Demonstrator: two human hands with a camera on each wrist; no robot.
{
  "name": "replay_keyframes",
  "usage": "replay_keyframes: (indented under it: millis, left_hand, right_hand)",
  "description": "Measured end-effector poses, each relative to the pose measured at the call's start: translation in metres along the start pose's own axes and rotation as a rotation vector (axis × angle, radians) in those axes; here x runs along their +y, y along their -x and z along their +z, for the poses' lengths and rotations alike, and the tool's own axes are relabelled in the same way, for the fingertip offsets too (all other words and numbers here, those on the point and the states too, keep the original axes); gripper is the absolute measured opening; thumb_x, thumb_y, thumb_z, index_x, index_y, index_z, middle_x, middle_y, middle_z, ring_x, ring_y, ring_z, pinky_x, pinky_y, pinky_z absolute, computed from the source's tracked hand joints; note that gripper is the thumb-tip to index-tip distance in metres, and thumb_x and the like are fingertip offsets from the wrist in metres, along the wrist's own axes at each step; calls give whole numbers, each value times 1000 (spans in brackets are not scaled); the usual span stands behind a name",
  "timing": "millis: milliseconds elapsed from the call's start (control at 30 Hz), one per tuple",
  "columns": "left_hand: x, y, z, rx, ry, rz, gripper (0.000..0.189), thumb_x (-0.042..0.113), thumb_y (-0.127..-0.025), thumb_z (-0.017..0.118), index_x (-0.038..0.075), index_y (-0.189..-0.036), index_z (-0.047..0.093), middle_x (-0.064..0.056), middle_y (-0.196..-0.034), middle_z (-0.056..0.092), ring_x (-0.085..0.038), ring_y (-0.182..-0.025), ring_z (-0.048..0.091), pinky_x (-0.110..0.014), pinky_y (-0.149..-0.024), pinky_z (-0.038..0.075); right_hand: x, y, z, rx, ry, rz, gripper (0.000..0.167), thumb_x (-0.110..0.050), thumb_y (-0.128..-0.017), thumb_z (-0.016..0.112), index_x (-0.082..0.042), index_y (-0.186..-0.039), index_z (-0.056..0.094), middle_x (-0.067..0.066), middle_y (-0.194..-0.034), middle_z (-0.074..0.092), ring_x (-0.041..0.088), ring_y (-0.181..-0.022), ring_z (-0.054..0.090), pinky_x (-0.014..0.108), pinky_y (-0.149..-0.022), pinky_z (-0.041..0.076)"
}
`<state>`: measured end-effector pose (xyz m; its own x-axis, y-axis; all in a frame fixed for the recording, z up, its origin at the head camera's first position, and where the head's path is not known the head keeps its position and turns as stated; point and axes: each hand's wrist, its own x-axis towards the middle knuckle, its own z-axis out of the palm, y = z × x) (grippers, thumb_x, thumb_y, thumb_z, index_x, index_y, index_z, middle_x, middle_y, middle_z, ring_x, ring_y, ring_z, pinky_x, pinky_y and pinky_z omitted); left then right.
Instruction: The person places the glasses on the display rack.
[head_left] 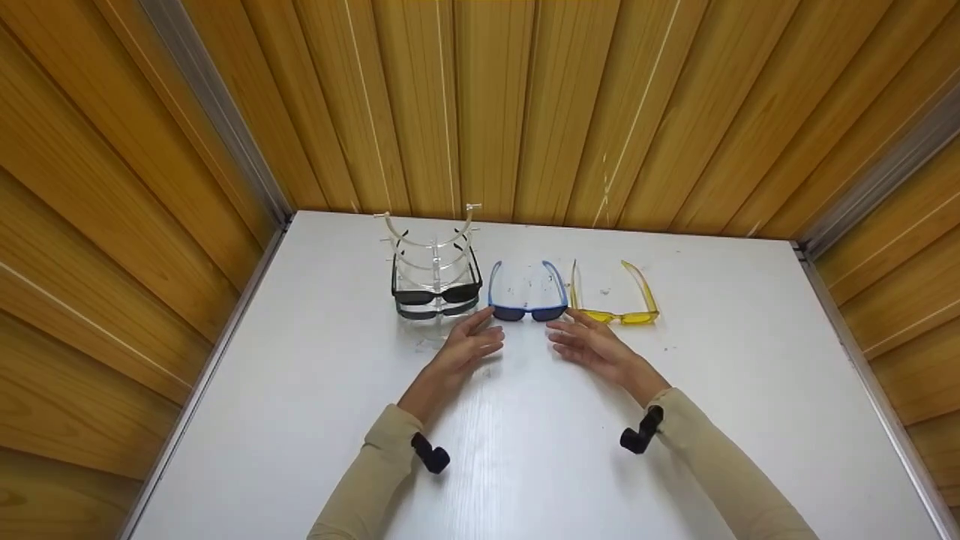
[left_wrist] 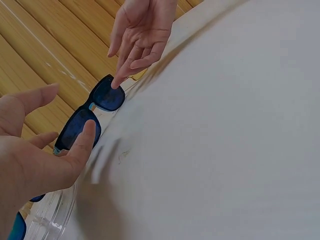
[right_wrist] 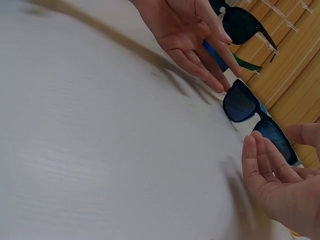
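Note:
A pair of blue-framed sunglasses with dark lenses lies unfolded on the white table, its arms pointing to the back. At its left corner is my left hand, index fingertip close to the frame, fingers loosely bent and nothing gripped. My right hand is at the opposite corner in the same manner, between the blue pair and the yellow glasses. In the left wrist view the thumb and fingers of the left hand are spread apart. Whether either hand touches the frame I cannot tell.
Left of the blue pair stands a clear display rack with several tiers. It bears black sunglasses and, below them, another dark-lensed pair. Wood-patterned walls enclose the white table at the back and sides.

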<state>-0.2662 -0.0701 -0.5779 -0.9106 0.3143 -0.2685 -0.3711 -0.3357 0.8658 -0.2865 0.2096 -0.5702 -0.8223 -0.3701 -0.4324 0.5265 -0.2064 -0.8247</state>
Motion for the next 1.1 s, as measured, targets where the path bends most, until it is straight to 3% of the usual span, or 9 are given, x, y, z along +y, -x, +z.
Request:
replay_keyframes:
  millis: [200, 300, 400, 567, 633, 733, 933, 1100]
  left_hand:
    - [1, 4, -4, -20, -23, 38, 68, -6, -95, 57, -3, -158, 28, -26, -165, 27, -42, -142, 45, -44, -112, 51]
    - [2, 6, -6, -12, -63, 70, 65, -5, -96, 57, -7, -155, 30, -31, -160, 33, -35, -131, 56, -41, -107, 55]
    - [2, 8, -8, 10, -97, 82, 62, -4, -96, 58, -9, -152, 33, -33, -149, 45, -22, -112, 66, -41, -103, 58]
    - [3, 8, -11, 41, -123, 54, 57, -3, -97, 58, -9, -148, 37, -16, -113, 71, -14, -90, 70, -38, -94, 62]
    - [4, 7, -12, 53, -140, 29, 54, -1, -97, 58, -9, -147, 40, -7, -101, 73, -14, -86, 71, -35, -89, 63]
    - [4, 6, -13, 69, -154, -13, 49, 0, -98, 58, -9, -144, 44, -3, -89, 74, -14, -81, 71, -32, -82, 65]
    - [3, 4, -13, 65, -183, -57, 40, 1, -99, 58, -12, -137, 53, -2, -79, 72, -10, -69, 69, -24, -65, 62]
    - [3, 8, -14, 59, -215, -83, 41, 7, -100, 61, -12, -136, 54, 1, -77, 71, -9, -70, 69, -23, -62, 60]
  right_hand:
    - [4, 1, -1, -22, -21, 0, 74, -14, -107, 53, -10, -164, 7, 6, -132, 69, 17, -115, 67, 32, -105, 56]
    - [5, 3, -3, -16, -23, -1, 70, -12, -107, 52, -7, -163, 10, 5, -125, 72, 18, -114, 69, 33, -104, 57]
    - [5, 8, -6, -11, -10, 7, 68, -11, -107, 52, -6, -163, 12, 9, -128, 71, 18, -114, 69, 34, -103, 58]
    - [2, 15, -14, -5, 31, 43, 54, -17, -107, 55, -7, -155, 33, 16, -137, 66, 22, -117, 69, 39, -103, 58]
    - [0, 19, -18, -10, 54, 62, 47, -22, -106, 57, -6, -148, 44, 18, -135, 67, 24, -117, 69, 40, -104, 58]
    - [-2, 23, -24, -17, 113, 90, 40, -29, -105, 58, -5, -138, 55, 15, -127, 71, 25, -114, 70, 40, -103, 58]
    - [-3, 27, -30, -22, 218, 100, 34, -31, -105, 58, -4, -124, 64, 10, -115, 75, 20, -106, 73, 36, -99, 60]
    - [-2, 28, -29, -58, 230, 107, 28, -28, -105, 59, -5, -116, 71, 10, -108, 77, 17, -99, 75, 33, -95, 62]
